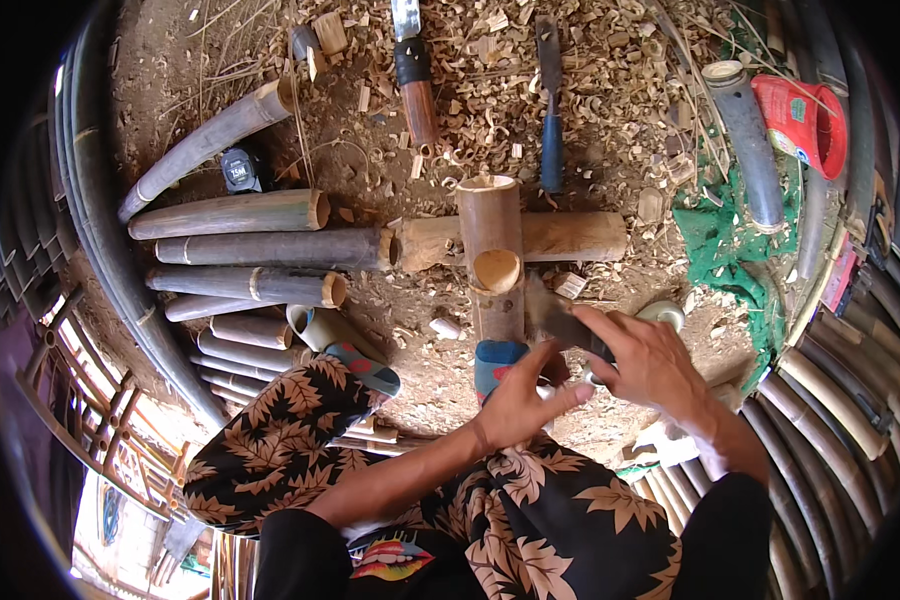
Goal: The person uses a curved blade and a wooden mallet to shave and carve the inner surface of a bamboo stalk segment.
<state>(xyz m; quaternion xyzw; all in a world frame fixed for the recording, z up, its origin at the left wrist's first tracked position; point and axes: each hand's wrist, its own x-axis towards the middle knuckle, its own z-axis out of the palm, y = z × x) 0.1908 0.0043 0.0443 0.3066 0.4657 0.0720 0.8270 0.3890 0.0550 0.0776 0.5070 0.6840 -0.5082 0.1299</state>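
Wood shavings litter the dirt floor (440, 385) under both hands. Fingers (610, 325) of the right hand (655, 360) curl shut around a dark blade (555, 315), while the left hand (520, 400) pinches something small and pale at its base. Just beyond stands an upright bamboo post (492, 250) with a cut notch, crossing a horizontal bamboo piece (570, 237). With fingers this close to the edge, a slip could likely cut the left hand.

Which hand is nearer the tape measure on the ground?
Left. The left hand is at centre, well right of and below the tape measure; the right hand, gripping a dark blade, is farther right.
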